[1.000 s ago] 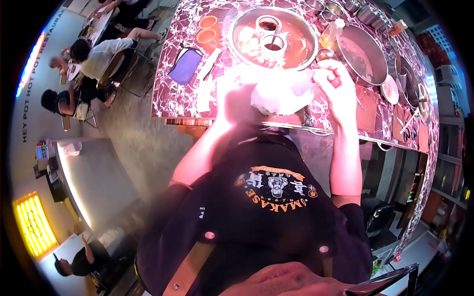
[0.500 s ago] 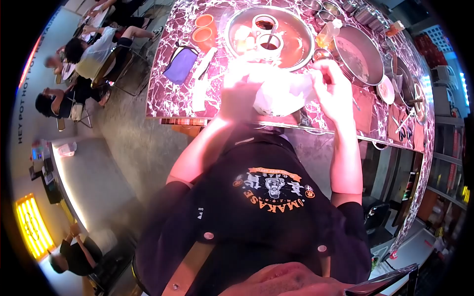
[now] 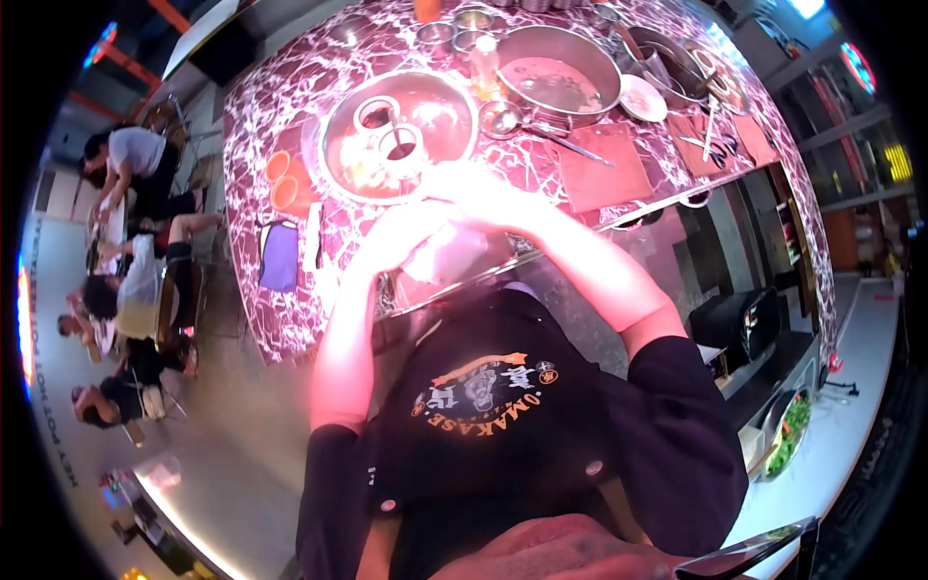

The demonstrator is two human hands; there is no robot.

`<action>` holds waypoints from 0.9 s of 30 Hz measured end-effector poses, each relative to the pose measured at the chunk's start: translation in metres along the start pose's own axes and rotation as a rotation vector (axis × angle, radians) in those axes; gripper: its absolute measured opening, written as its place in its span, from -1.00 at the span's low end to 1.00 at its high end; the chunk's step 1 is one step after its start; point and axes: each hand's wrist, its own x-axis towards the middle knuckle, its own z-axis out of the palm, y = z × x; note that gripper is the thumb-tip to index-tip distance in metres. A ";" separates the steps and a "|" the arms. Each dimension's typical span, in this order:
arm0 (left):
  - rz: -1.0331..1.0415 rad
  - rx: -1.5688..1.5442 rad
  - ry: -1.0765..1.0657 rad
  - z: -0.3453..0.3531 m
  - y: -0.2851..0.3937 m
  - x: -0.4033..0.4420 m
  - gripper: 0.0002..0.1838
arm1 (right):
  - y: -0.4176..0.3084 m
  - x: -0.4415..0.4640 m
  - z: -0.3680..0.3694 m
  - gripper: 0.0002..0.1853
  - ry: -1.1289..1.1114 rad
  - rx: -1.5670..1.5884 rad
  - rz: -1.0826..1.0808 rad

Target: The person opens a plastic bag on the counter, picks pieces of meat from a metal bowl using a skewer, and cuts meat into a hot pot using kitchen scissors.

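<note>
My left hand (image 3: 398, 235) and my right hand (image 3: 476, 201) meet at the table's front edge. Between and below them hangs a thin white sheet (image 3: 454, 256), paper or plastic, possibly a bag. Both hands are closed at its upper part; glare washes out the fingertips. Just beyond them stands a wide metal pot (image 3: 327, 155) of reddish liquid, with two round cups (image 3: 398, 143) in it. To the right of the pot, a metal ladle (image 3: 502, 120) rests on the table beside a clear bottle (image 3: 484, 66).
A second large pot (image 3: 611, 77) stands at the back. Brown cloths (image 3: 604, 169) and scissors (image 3: 710, 135) lie on the right. At left are orange cups (image 3: 283, 191) and a purple pouch (image 3: 279, 256). People (image 3: 135, 155) sit at tables farther left.
My hands have come together over the white sheet, where before they were apart at its two sides. My view has turned, showing more of the table's right side.
</note>
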 end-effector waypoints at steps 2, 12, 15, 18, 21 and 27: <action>-0.171 -0.089 -0.071 -0.005 0.002 0.004 -0.73 | 0.008 -0.004 0.010 -0.74 0.161 -0.008 -0.028; -0.243 -0.247 -0.254 -0.028 -0.033 0.009 -0.58 | -0.043 -0.039 0.039 -0.85 0.420 0.090 -0.194; 0.021 0.174 -0.112 -0.005 0.001 -0.004 -0.80 | -0.022 -0.020 0.025 -0.82 0.634 0.231 -0.182; 0.279 0.703 0.123 0.020 0.024 -0.007 -0.74 | 0.007 -0.020 0.024 -0.68 0.002 0.629 0.262; 0.420 0.841 0.393 0.032 -0.009 -0.007 -0.78 | 0.051 -0.024 0.063 -0.58 0.023 0.617 0.261; 0.606 0.839 0.537 0.038 -0.053 -0.001 -0.82 | 0.074 -0.021 0.063 -0.67 -0.189 0.842 0.337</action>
